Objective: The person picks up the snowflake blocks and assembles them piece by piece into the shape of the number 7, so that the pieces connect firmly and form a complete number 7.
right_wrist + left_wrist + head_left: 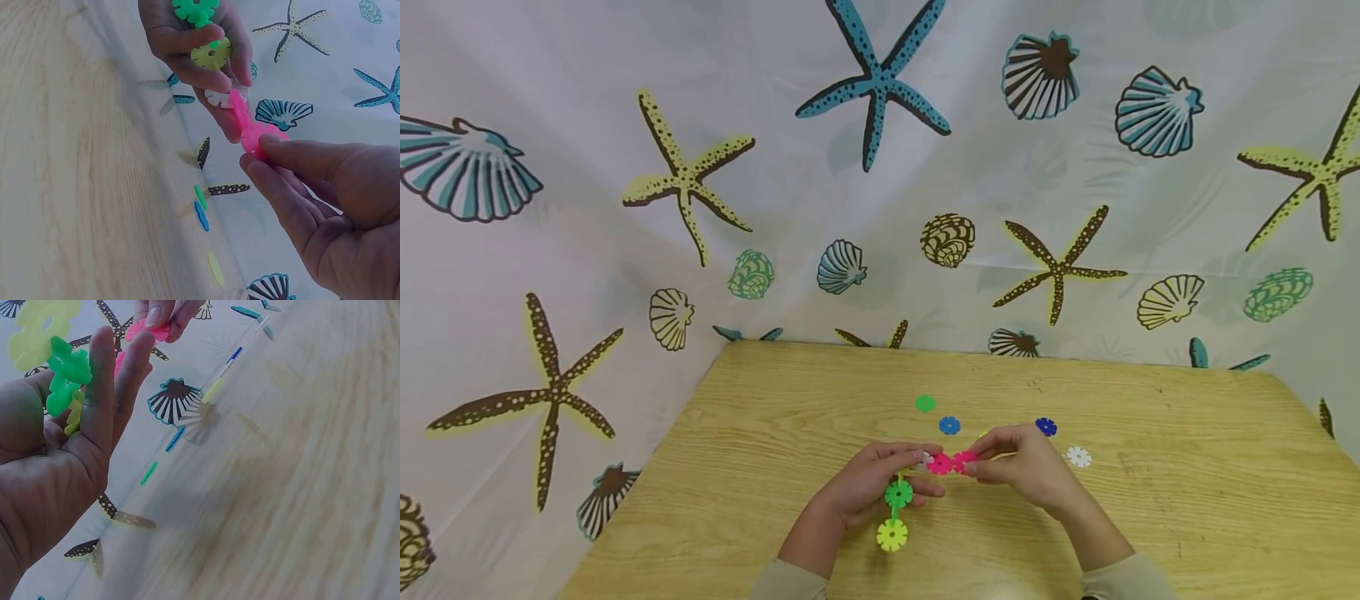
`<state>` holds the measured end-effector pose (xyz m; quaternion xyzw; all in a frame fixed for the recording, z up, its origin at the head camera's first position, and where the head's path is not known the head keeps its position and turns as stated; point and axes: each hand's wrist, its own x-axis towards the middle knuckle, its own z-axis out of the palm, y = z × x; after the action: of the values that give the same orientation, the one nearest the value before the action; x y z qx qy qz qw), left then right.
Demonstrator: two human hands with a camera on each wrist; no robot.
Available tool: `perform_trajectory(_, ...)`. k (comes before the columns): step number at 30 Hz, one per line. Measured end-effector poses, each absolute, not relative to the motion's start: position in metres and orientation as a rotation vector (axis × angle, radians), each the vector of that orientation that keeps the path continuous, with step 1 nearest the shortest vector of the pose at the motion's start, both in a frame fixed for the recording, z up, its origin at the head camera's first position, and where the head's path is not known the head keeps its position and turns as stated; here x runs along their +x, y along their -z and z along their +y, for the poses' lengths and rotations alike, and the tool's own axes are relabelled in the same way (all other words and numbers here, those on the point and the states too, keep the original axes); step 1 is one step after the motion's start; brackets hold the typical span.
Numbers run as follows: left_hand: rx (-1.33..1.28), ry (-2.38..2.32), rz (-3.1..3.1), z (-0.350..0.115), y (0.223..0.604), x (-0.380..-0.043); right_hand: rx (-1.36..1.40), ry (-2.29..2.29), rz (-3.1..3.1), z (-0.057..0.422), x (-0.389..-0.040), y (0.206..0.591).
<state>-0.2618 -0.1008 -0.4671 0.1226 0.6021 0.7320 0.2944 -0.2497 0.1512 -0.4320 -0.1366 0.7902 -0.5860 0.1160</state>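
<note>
A chain of notched plastic discs, slotted edge to edge, spans both hands above the table. My left hand [859,485] holds it, thumb and fingers curled about the white disc [217,99] and a yellow disc [211,56]. From that palm a green disc [898,494] and a bright yellow disc [892,535] hang down. At the chain's other end, a pink disc [939,463] joins a second pink disc [964,462], which my right hand [1028,468] pinches between thumb and fingertips. Some links inside the left hand are hidden.
Loose discs lie flat on the wooden table [760,425] beyond the hands: green [925,403], light blue [950,425], dark blue [1047,427], white [1078,457]. A yellow disc [215,269] is mostly behind the right hand in the head view. A patterned curtain [790,208] surrounds the table.
</note>
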Motion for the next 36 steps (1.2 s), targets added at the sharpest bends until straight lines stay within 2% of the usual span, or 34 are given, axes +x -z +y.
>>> perform_trajectory(25,0.456,-1.839,1.718,-0.0972,0.4705,-0.2623,-0.443,1.771,2.332,0.1435,-0.2479,0.4337)
perform_trajectory(36,0.46,-1.878,1.639,-0.0928,0.469,-0.2593,-0.375,1.813,2.267,0.1463,-0.2477,0.4346)
